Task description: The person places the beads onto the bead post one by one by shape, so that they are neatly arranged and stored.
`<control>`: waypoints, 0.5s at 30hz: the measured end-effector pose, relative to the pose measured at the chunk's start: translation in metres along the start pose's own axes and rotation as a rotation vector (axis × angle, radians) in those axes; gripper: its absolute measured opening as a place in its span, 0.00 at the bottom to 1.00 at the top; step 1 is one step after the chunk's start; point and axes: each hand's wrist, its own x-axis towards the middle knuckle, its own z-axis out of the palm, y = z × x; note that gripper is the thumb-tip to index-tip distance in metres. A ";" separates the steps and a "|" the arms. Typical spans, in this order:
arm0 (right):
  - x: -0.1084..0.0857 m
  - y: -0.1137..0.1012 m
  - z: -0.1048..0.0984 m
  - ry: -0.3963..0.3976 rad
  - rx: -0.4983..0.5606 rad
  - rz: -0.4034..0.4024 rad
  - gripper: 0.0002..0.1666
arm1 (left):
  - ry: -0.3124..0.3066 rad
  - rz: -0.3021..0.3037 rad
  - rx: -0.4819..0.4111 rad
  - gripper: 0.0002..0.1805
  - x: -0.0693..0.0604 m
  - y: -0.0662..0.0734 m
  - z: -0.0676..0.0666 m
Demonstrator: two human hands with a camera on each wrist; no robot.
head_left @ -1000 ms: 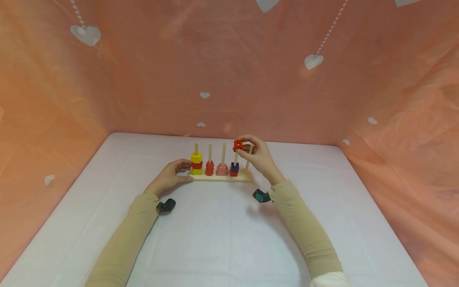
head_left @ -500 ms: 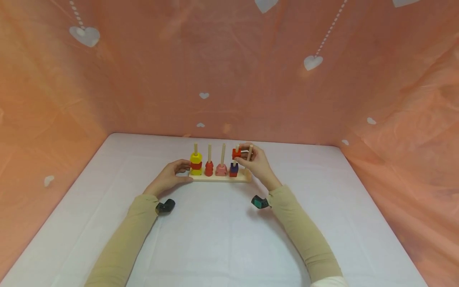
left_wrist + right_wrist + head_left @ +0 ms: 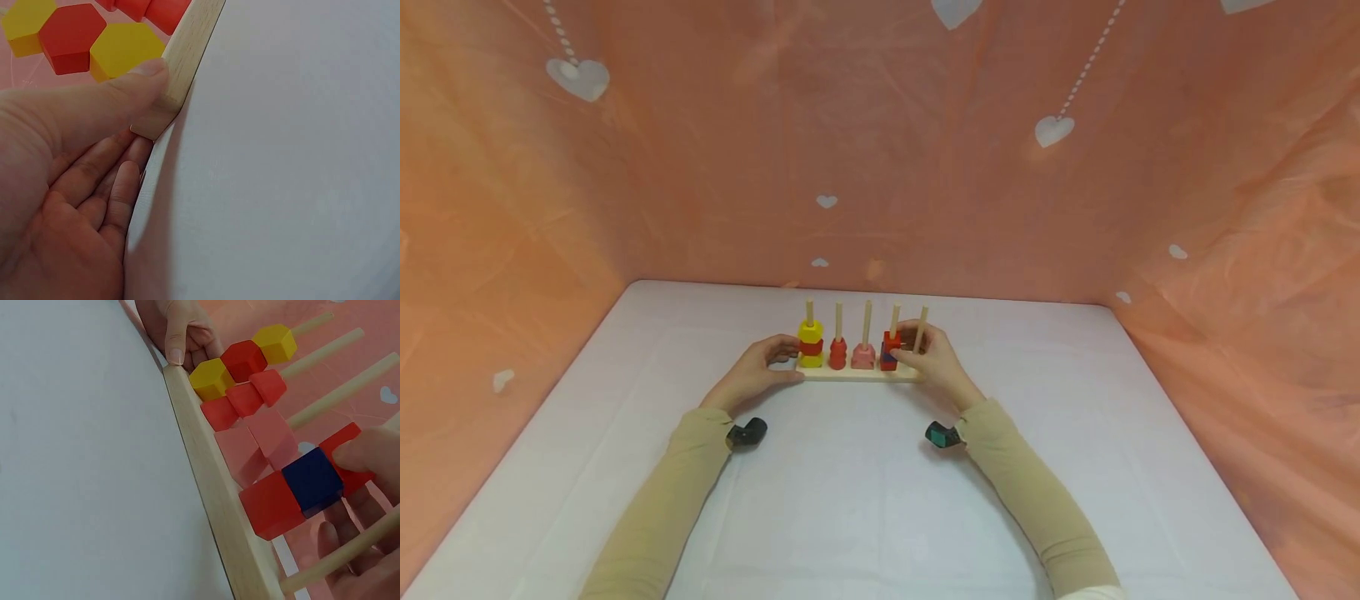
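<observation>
A wooden peg board [image 3: 857, 376] with several upright pegs lies on the white cloth. My left hand [image 3: 758, 367] holds its left end, thumb on the front edge. On the fourth peg, my right hand [image 3: 936, 362] pinches a red cube [image 3: 342, 437]; it sits against a blue cube [image 3: 312, 481], under which is another red cube [image 3: 272, 503]. The leftmost peg bears yellow and red hexagonal blocks [image 3: 810, 347]. Red rounded blocks [image 3: 838, 355] fill the bottom of the second peg, pink blocks [image 3: 863, 358] the third. The rightmost peg [image 3: 921, 327] is bare, beside my right fingers.
White cloth covers the table [image 3: 820, 500] around the board. A pinkish-orange curtain [image 3: 880, 167] with white hearts stands behind and on both sides. Dark wrist devices, left [image 3: 747, 432] and right [image 3: 942, 434], stick out below the cuffs.
My right hand has lowered the red cube from the tip of the fourth peg down onto the blue cube. My left hand has stayed at the board's left end.
</observation>
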 end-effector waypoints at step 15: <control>-0.020 -0.028 -0.015 -0.086 -0.005 0.017 0.23 | -0.016 0.003 -0.011 0.35 0.001 0.001 0.003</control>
